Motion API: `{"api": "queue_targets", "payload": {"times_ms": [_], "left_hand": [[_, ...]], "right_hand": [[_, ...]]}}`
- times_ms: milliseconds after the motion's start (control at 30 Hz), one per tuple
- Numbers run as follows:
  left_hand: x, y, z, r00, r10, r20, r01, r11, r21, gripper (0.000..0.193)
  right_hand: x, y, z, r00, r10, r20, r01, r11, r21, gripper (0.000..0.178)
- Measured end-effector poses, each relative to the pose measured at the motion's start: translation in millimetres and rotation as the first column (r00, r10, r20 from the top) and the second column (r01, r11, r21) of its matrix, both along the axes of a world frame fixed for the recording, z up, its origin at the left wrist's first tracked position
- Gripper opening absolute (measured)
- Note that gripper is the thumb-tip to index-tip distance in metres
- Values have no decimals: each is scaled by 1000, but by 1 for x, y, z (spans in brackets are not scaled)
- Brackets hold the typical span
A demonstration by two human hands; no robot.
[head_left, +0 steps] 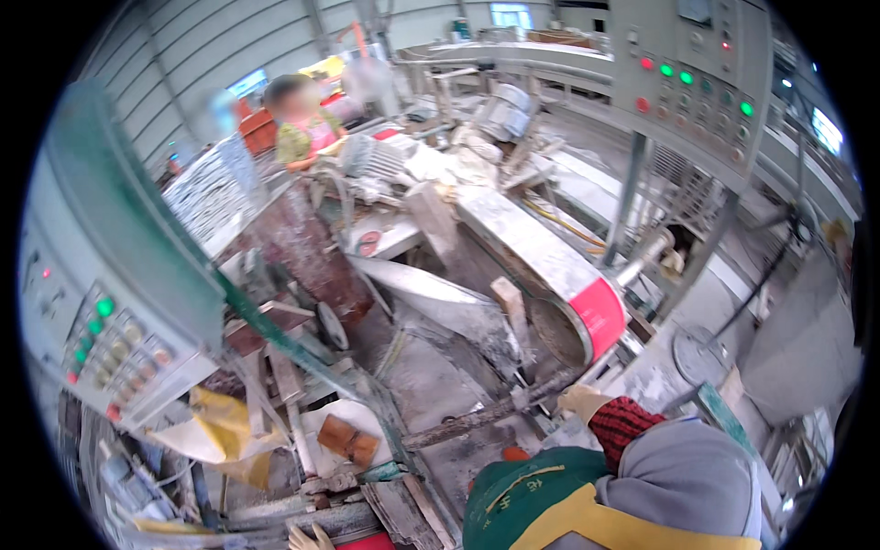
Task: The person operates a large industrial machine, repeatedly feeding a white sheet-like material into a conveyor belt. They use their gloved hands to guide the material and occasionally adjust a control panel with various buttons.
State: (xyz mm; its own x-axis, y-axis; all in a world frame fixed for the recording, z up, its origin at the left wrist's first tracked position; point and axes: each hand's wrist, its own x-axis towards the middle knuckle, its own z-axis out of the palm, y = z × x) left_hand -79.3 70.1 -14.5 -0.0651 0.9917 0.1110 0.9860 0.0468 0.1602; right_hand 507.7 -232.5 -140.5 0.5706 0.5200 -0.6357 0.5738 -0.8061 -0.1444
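Observation:
My right hand, in a pale glove with a red-and-black cuff, reaches forward from a grey sleeve. It is beside the end of a dirty metal bar, close under the rounded red-and-white end of a long machine cover. Its fingers are too small and turned away to show whether they grip the bar. My left hand, also in a pale glove, is low at the bottom edge, partly cut off. Its fingers are apart with nothing seen in them, near wooden blocks and slats.
A control panel with lit buttons stands at left, another at upper right. Orange-brown blocks lie on a white surface. Another person is beyond the machine, behind ridged grey pieces. A black hose hangs at right.

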Motion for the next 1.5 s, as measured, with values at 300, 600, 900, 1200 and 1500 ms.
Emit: {"api": "queue_targets", "payload": {"times_ms": [300,600,900,1200,1500], "left_hand": [[24,-28,12,873,-107,-475,280,909,309,65],[30,-34,9,834,-113,-541,349,867,357,67],[41,-43,9,792,-84,-604,432,776,459,64],[47,-48,5,792,-113,-600,448,776,445,66],[46,-50,-10,699,-79,-710,508,754,416,75]], "right_hand": [[-14,-63,-13,925,-370,-83,363,927,-93,47],[-45,26,31,955,-86,-283,150,965,214,49],[-39,-1,-5,973,-56,-223,96,980,172,51],[0,-26,-25,931,-190,-312,328,811,484,33],[111,52,82,202,-241,-949,969,-92,230,33]]}}
